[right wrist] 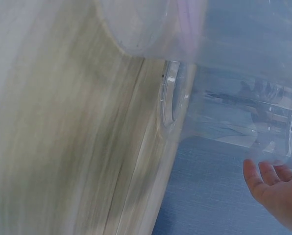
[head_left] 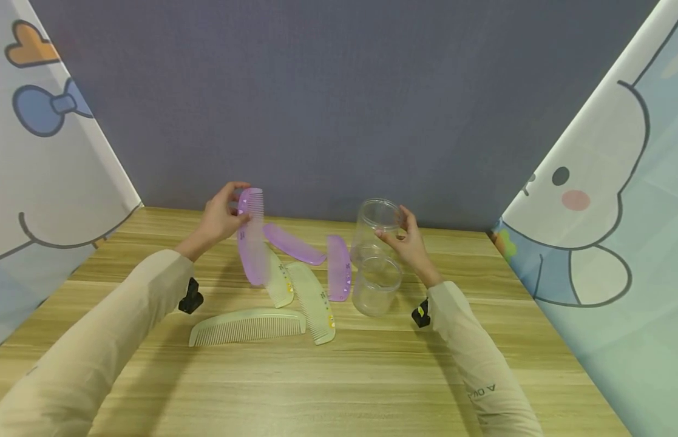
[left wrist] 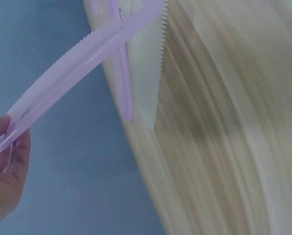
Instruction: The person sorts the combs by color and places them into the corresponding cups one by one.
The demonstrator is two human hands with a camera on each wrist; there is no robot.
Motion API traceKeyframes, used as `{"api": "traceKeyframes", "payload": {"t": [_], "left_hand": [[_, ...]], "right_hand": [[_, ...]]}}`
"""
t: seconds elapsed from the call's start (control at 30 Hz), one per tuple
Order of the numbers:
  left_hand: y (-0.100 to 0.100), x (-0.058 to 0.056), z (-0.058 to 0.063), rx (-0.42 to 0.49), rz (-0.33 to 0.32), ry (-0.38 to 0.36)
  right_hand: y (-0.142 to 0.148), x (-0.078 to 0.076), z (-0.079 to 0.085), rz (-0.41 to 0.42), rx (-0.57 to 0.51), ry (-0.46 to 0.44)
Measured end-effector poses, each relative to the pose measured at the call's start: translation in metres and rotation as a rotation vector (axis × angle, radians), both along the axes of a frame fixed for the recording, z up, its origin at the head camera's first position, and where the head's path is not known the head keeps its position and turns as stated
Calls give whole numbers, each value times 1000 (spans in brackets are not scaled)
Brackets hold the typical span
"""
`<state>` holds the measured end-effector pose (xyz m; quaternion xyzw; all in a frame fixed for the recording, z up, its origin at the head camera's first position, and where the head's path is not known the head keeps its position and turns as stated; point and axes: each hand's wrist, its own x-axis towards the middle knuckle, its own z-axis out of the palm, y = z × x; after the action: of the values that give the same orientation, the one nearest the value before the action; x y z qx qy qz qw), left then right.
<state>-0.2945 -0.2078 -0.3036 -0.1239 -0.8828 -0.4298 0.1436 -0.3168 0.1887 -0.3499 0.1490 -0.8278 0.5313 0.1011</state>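
Observation:
My left hand (head_left: 217, 217) pinches a purple comb (head_left: 251, 243) near its upper end and holds it upright above the table. In the left wrist view the held comb (left wrist: 62, 76) slants up from the thumb and fingers. Beyond its lower end lies a pale green comb (head_left: 280, 284), partly hidden by it. On the right, my right hand (head_left: 412, 243) holds the rear clear plastic jar (head_left: 363, 233) near its rim, thumb in front and fingers at the side. A second clear jar (head_left: 376, 297) stands directly in front, overlapping it in this view.
Two more purple combs, one slanted (head_left: 294, 245) and one lengthwise (head_left: 339, 268), lie between the hands. Nearer are two pale green combs, one slanted (head_left: 312, 301) and one crosswise (head_left: 247, 326). A grey-blue panel (head_left: 317, 109) rises behind the wooden table (head_left: 317, 388).

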Motion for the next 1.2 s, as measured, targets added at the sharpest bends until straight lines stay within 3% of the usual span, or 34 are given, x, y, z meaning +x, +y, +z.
{"api": "traceKeyframes", "payload": {"t": [0.27, 0.63, 0.97, 1.2], "left_hand": [[18, 0, 16, 23, 1, 60], [50, -1, 40, 62, -12, 165], [85, -8, 54, 137, -4, 268], [109, -11, 65, 216, -42, 332]], "right_hand": [[1, 0, 0, 3, -7, 4], [-9, 24, 24, 23, -21, -31], [-9, 22, 23, 14, -16, -27], [-8, 23, 23, 16, -15, -37]]}}
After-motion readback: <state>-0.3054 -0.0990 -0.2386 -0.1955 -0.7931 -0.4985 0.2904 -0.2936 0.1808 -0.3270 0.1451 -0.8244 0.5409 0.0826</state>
